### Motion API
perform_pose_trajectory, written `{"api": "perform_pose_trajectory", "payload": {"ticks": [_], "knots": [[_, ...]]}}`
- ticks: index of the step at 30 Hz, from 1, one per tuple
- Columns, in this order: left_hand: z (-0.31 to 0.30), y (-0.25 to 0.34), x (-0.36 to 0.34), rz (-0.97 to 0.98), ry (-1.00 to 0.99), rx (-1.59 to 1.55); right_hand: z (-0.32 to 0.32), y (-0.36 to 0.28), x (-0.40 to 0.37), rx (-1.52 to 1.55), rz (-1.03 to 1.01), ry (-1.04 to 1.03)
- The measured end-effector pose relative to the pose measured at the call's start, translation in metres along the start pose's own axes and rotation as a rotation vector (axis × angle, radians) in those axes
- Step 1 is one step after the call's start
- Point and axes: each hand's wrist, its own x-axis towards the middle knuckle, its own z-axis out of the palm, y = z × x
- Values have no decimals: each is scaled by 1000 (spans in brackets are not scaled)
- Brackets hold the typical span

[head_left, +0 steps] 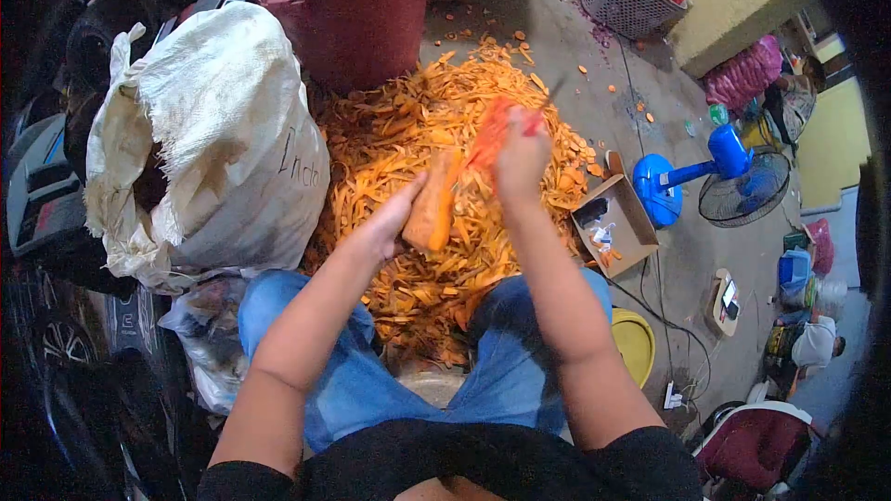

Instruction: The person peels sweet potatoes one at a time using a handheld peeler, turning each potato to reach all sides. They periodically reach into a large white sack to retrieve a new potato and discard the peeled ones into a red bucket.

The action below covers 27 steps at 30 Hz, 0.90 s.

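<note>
My left hand (390, 223) grips a thick carrot (434, 199) from its left side. Its surface is partly pale and brownish, partly bright orange. To its right, my right hand (522, 156) is closed on a red tool (489, 134), smeared by motion, with a thin dark end sticking out past the fist; its exact kind cannot be made out. Both hands are above a large heap of orange peelings (492, 74) on the floor between my knees.
A white woven sack (232, 111) stands at left, a big dark red tub (343, 19) behind the heap. At right are a cardboard box (622, 223), a blue fan (664, 190) and cables on the floor. Other people (812, 339) sit far right.
</note>
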Motion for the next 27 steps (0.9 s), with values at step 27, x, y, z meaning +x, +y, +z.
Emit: {"api": "perform_pose_trajectory", "payload": {"ticks": [27], "knots": [[21,-5,-19,-44,65,299,-4,22,31,-202,87,155]]}}
